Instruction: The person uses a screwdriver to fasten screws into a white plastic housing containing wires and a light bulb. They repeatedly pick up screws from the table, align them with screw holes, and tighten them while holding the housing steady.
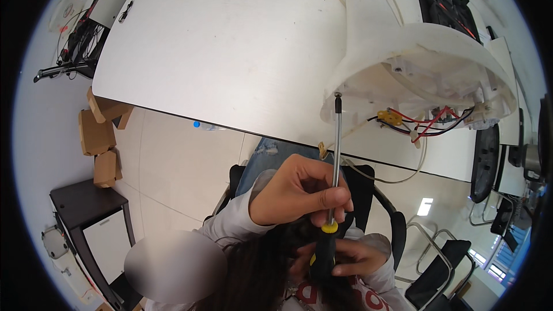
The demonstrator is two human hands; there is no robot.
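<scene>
Screwdriver (337,150), white table (230,52), pale tiled floor (178,155)

Toward the far left of the white bench (230,69), a small black item (125,11), too small to make out. At the far right, a black case (444,3). Beside the left end, dark cables (80,46) in a tangle and open brown cardboard boxes (97,132). On the pale floor (173,161), a round blue object (197,124). Near left, a dark cabinet (86,193) with a white front. Near right, a black chair (438,265) with a bent metal frame.
</scene>
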